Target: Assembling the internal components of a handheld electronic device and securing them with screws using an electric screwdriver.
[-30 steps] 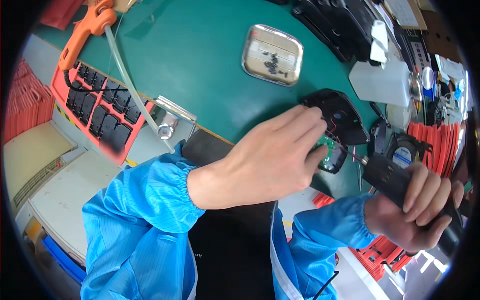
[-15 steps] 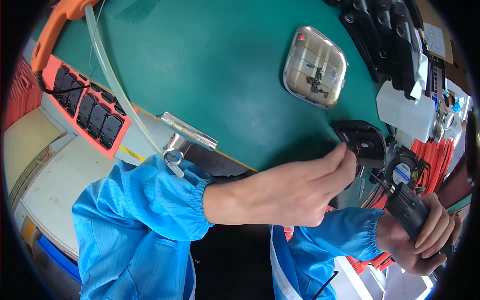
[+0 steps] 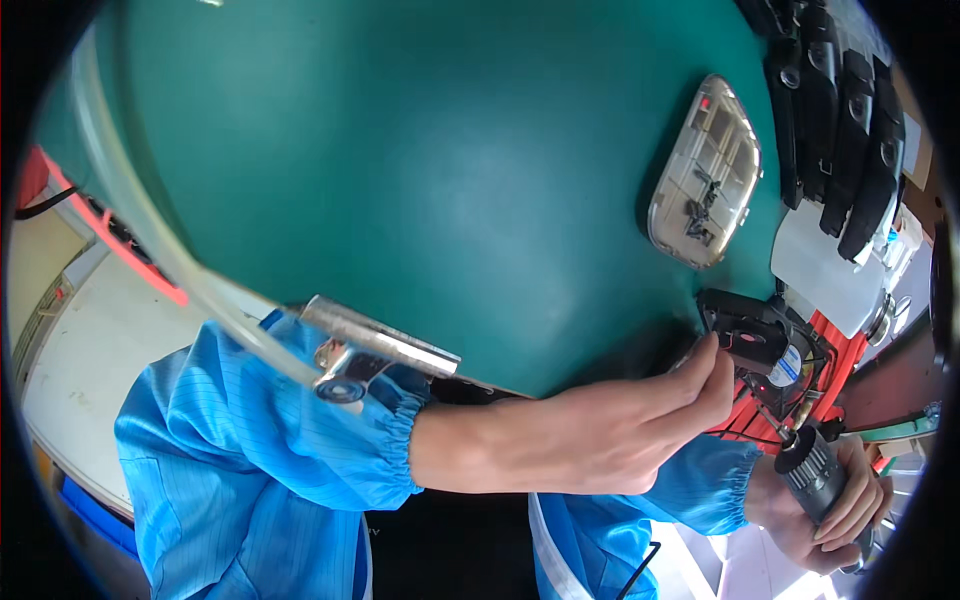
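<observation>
In the head view, the left hand [image 3: 625, 425] lies at about four o'clock from the picture's centre, fingers drawn close together at the near edge of a black housing [image 3: 742, 328]. Its fingertips meet that edge in view — whether anything is pinched between them, I cannot tell. The housing sits at three o'clock on the green mat [image 3: 420, 200], with a fan [image 3: 785, 366] bearing a blue-and-white label just beyond it.

Farther out at four o'clock, the right hand [image 3: 852, 500] is wrapped firmly around a black electric screwdriver [image 3: 812, 468], whose nose points toward ten or eleven o'clock; its very tip is hard to make out.

A silvery tray [image 3: 728, 140] holding small dark screws [image 3: 703, 210] lies at two o'clock, near black moulded parts [image 3: 850, 120]. At eight o'clock, a metal clip [image 3: 385, 338] sits at the mat's edge — beside a clear tube [image 3: 190, 270].
</observation>
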A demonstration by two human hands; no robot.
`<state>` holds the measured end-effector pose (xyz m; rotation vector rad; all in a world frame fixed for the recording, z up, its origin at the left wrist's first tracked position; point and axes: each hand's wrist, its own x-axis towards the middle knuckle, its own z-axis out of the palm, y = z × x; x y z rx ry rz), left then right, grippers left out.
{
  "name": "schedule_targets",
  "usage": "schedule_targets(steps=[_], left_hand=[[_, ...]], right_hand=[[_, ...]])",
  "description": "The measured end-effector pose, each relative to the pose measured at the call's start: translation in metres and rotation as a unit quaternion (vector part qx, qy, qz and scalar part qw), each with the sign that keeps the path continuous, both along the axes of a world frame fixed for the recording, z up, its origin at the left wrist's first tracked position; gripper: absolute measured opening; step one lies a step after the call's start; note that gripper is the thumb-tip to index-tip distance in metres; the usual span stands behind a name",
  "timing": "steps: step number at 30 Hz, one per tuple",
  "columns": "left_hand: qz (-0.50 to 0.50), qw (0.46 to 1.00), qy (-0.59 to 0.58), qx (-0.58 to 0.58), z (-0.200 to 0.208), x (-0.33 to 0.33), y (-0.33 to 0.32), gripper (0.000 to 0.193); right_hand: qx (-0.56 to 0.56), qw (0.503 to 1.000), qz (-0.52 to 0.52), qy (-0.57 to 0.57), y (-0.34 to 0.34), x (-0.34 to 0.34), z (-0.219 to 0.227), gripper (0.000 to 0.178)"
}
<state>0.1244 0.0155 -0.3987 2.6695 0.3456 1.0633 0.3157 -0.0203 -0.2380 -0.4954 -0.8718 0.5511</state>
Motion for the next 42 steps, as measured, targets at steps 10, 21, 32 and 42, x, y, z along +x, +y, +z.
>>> schedule_targets(steps=[10,21,32,42], left_hand=[[-0.009,0.997,0.076,0.033,0.008,-0.02,0.001,0.038],[-0.02,1.0,0.002,-0.002,0.006,-0.014,0.008,0.038],[-0.013,0.998,0.016,-0.067,0.011,-0.005,0.0,0.039],[0.029,0.989,-0.069,-0.124,-0.009,0.004,-0.003,0.038]], right_hand=[[0.024,0.999,-0.018,-0.015,0.001,-0.01,-0.011,0.021],[0.01,0.999,0.001,-0.044,0.002,-0.013,-0.003,0.024],[-0.094,0.991,-0.021,-0.097,-0.038,0.018,0.012,0.017],[-0.153,0.947,-0.262,-0.103,0.018,0.063,-0.06,0.025]])
